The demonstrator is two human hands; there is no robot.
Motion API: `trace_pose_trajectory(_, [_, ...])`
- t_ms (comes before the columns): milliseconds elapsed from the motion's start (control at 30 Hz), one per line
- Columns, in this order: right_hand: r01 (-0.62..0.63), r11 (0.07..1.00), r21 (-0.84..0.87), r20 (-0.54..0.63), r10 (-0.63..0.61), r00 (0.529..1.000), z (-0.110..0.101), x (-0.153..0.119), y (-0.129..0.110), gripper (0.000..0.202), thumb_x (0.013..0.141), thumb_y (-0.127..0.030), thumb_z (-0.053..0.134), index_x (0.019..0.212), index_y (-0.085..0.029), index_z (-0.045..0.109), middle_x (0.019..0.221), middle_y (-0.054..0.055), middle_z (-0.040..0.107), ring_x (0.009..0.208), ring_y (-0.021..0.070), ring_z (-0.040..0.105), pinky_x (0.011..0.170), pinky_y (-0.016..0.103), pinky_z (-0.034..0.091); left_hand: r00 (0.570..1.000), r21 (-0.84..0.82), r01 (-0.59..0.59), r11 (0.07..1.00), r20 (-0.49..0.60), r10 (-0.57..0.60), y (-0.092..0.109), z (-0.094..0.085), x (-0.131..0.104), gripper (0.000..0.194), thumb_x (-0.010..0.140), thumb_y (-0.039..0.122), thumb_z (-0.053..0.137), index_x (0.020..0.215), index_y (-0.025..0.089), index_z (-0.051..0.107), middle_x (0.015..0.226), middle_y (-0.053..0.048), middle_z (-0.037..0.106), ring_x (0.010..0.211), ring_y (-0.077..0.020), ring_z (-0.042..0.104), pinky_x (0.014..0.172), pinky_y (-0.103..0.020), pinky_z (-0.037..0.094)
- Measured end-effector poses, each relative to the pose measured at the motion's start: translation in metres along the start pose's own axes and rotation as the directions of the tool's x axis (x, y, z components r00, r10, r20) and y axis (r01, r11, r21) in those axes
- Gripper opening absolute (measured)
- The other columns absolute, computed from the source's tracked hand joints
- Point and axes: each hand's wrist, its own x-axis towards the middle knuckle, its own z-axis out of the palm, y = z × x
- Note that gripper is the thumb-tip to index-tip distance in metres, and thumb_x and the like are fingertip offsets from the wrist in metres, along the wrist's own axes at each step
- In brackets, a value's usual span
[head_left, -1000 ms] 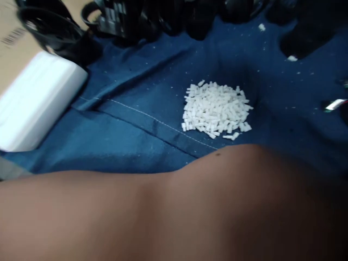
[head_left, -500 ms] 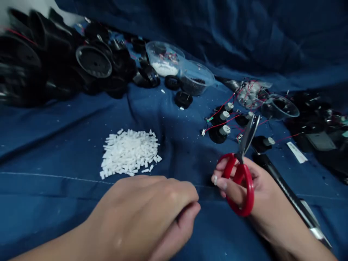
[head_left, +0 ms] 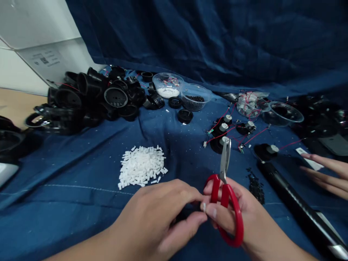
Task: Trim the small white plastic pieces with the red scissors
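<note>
table [head_left: 16, 105] draped in blue cloth [head_left: 81, 174]; white pellet heap [head_left: 141, 166] | right grip [head_left: 233, 214] clasping red scissors [head_left: 227, 203] | left grip [head_left: 160, 217] pinched shut

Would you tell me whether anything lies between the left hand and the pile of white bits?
Nothing visible does: only bare blue cloth lies between the left hand and the white bits.

We see scissors [head_left: 227, 203] with bright red handles and silver blades over a deep blue cloth [head_left: 81, 203] speckled with white flecks. Left of the scissors lies a heap of white pieces [head_left: 141, 167]; beyond that heap sit glossy black housings [head_left: 95, 98], and red wires [head_left: 228, 130] run past the blades.
</note>
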Motion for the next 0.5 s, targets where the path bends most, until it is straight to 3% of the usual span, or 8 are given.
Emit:
trace_pose_trajectory(300, [0.028,1.0,-0.004,0.072,-0.027,0.997,-0.0022,0.006,0.0065,0.045,0.076,-0.039,0.098,0.101,-0.021,0.066,0.082,-0.002,0.068,0.067,0.0103,0.06,0.065,0.021,0.053,1.0,0.006,-0.016,1.0,0.01,0.016,-0.0024,0.0057,-0.0025,0.006,0.1,0.022,0.069,0.106,0.022,0.068,0.099,0.003,0.077,0.085,-0.01,0.074,0.075,-0.016,0.057])
trace_pose_trajectory(500, [0.041,0.996,-0.081,0.086,-0.034,0.996,0.0003,0.0055,-0.0009,0.048,0.073,-0.039,0.097,0.101,-0.021,0.063,0.085,-0.002,0.068,0.074,0.0134,0.064,0.075,0.026,0.055,0.987,0.058,-0.158,0.986,0.005,0.158,-0.0061,0.005,-0.0015,0.011,0.101,0.013,0.061,0.103,0.02,0.069,0.091,0.001,0.078,0.08,-0.0113,0.074,0.076,-0.017,0.059])
